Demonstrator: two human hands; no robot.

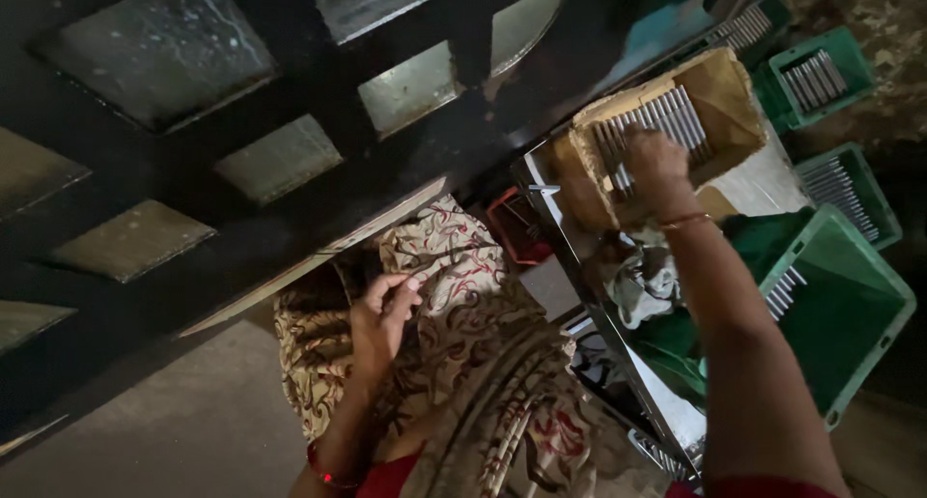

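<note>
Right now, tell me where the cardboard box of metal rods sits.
In the head view the cardboard box sits upper right on the metal table, under the right hand, with green crates to its right.

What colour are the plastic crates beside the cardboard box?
Green, seen in the head view: the crates sit right of the cardboard box.

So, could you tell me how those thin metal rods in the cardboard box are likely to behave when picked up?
The metal rods look straight and rigid, so probably stiff. Being round and thin, they would likely roll or slip if loosened. The right hand rests on a packed row, probably heavy for its size, in the cardboard box.
</note>
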